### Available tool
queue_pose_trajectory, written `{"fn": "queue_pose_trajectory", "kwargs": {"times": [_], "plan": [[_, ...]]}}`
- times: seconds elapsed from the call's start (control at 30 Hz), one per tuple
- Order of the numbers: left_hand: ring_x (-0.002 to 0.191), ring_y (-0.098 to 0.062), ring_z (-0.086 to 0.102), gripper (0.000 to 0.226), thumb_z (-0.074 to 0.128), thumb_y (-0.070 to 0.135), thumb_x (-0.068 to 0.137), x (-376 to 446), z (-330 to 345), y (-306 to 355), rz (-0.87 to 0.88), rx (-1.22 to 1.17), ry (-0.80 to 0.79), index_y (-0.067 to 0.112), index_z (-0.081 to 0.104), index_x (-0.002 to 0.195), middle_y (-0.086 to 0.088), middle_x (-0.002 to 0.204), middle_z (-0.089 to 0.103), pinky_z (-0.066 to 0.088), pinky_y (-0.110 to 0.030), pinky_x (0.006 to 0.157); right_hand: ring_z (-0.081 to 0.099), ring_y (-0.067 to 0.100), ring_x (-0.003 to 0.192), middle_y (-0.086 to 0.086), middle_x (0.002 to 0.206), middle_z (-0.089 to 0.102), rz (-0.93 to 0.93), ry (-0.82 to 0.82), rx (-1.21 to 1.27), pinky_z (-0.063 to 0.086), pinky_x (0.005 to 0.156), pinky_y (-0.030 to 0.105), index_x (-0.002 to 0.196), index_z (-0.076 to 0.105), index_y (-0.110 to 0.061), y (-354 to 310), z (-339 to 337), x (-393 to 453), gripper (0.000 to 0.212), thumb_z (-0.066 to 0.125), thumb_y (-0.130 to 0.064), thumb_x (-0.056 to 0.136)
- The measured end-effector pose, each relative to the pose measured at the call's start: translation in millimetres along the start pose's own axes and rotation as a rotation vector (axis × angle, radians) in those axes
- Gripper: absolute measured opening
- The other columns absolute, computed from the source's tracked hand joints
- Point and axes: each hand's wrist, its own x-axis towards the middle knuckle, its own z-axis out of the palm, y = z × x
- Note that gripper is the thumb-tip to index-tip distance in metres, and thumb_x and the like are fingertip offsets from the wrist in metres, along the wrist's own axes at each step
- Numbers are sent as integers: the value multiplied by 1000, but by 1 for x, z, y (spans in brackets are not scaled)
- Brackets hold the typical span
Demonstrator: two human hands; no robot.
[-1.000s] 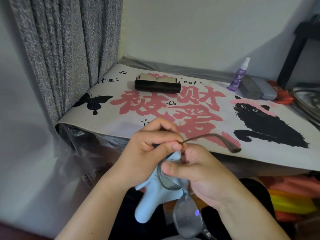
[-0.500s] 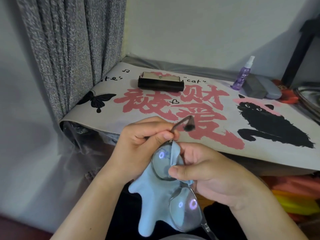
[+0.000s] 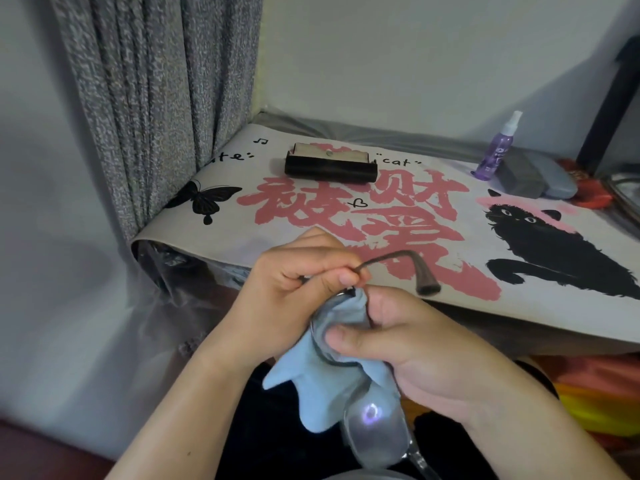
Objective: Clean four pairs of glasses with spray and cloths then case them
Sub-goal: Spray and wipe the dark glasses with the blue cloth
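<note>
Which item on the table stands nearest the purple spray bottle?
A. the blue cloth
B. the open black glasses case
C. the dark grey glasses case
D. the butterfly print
C: the dark grey glasses case lies right beside the purple spray bottle at the far right of the table, while the open black case sits well to the left and the blue cloth is in the person's hands.

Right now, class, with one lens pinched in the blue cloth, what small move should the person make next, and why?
Probably slide the cloth down to the lower lens. The right hand pinches the cloth around the upper lens, while the left hand steadies the glasses by the temple. The lower lens hangs uncovered, not yet being wiped.
</note>
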Motion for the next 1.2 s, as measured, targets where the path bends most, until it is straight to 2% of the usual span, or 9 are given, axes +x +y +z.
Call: {"fn": "queue_pose_trajectory", "kwargs": {"times": [0.1,0.2,0.33,0.5,0.63,0.73,0.9,1.1,1.2], "plan": [[84,-16,60,16,60,19,99,0,-3,4,33,13,-65,14,75,94,16,90,68,45,-29,81,63,20,92,10,97,64,96,-180,121,53,82,28,108,63,-4,-8,-5,-4,30,53,13,85],[86,-13,59,25,59,25,98,1,1,7,30,-6,-79,5,75,97,20,92,66,45,-27,82,61,23,93,12,93,63,142,-203,90,52,79,27,104,63,-1,-10,-5,0,34,54,17,76],[86,-17,60,21,61,22,97,1,1,5,-9,-31,-56,7,76,96,16,90,67,46,-30,81,70,24,97,16,99,71,68,-39,-73,59,87,35,107,67,0,-8,2,5,35,66,16,76],[84,-20,60,18,63,32,96,0,3,3,-52,-17,41,21,76,97,6,86,67,47,-31,80,72,27,94,19,94,69,-40,127,-5,57,79,31,110,63,3,-9,10,4,35,64,22,80],[81,-15,56,16,64,26,95,0,4,0,-47,44,36,17,76,101,18,84,62,44,-26,78,72,36,103,27,105,71,-75,256,54,58,91,43,111,64,1,-8,12,9,37,71,12,77],[82,-17,59,13,64,20,94,-1,3,-4,-33,53,40,19,76,99,16,86,67,46,-28,79,73,36,102,24,106,73,-81,348,106,55,98,53,113,64,-3,-5,15,11,44,75,2,71],[83,-15,68,10,70,14,92,-2,3,-3,-93,-93,117,15,78,98,6,87,71,51,-23,77,75,34,97,21,102,76,-152,442,235,60,87,46,109,70,-4,-3,18,9,25,62,9,88],[82,-6,68,11,67,12,93,-1,3,5,-8,3,160,17,76,97,-1,89,73,52,-20,77,70,36,109,20,110,74,-171,356,14,51,102,57,114,70,-11,2,6,-9,24,64,-4,92],[84,-14,70,12,66,17,92,-1,0,8,-16,-33,151,17,78,94,1,89,74,54,-26,79,71,27,101,16,105,73,-104,221,-66,56,87,40,111,68,-11,1,-3,-16,29,69,-5,83]]}}
